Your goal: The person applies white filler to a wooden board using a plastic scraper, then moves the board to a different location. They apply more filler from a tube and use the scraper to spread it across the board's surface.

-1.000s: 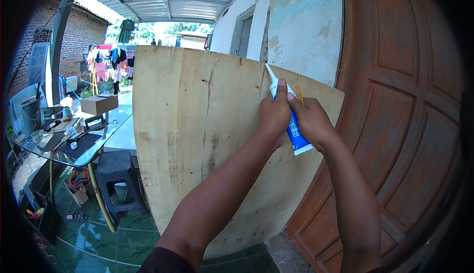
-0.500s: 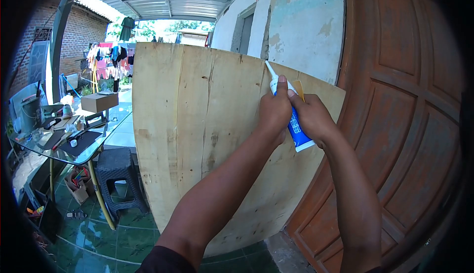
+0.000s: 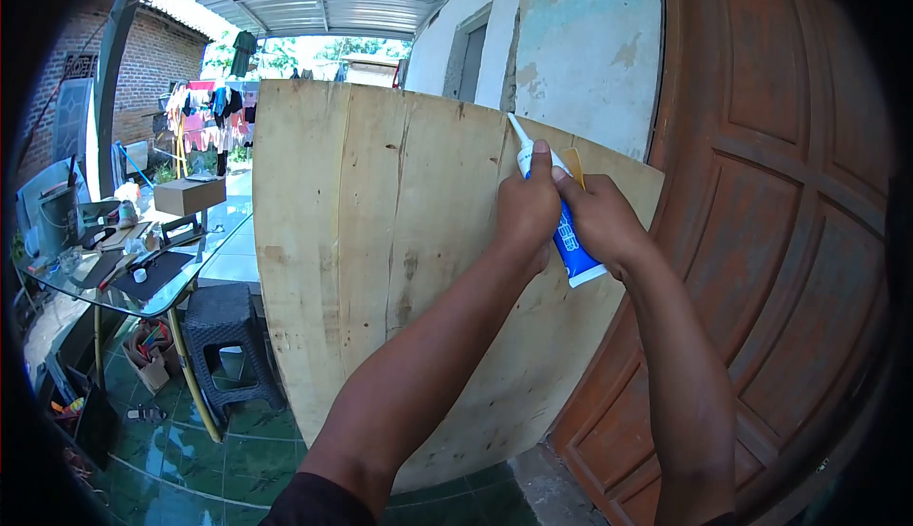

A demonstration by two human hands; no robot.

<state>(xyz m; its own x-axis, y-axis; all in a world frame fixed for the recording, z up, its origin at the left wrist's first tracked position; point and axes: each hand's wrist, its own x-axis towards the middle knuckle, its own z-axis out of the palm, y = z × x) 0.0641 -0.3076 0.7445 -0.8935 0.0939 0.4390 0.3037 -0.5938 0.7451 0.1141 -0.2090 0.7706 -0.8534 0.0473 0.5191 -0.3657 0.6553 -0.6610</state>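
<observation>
My left hand (image 3: 529, 207) is closed around a blue and white sealant tube (image 3: 578, 258) with a long, tapered white nozzle. The nozzle tip overlaps a crack in the plywood panel (image 3: 314, 241), near the panel's top edge. Wrapped around the same tube from the other side is my right hand (image 3: 606, 222), its thumb beside the left thumb. A flat yellow piece (image 3: 573, 163), perhaps a spreader, sticks up behind the right thumb; its lower part is hidden by that hand. Dark cracks and small knots run down the panel.
A brown wooden door (image 3: 761, 212) stands right of the panel. At left, a glass table (image 3: 143, 302) carries a cardboard box (image 3: 190, 196), tools and small containers. A dark plastic stool (image 3: 228, 336) stands beside it on green floor tiles (image 3: 190, 459). Laundry (image 3: 214, 112) hangs behind.
Both hands and the tube have shifted very slightly up and left, with the nozzle tip nearer the panel's top edge. The grip on the tube looks the same.
</observation>
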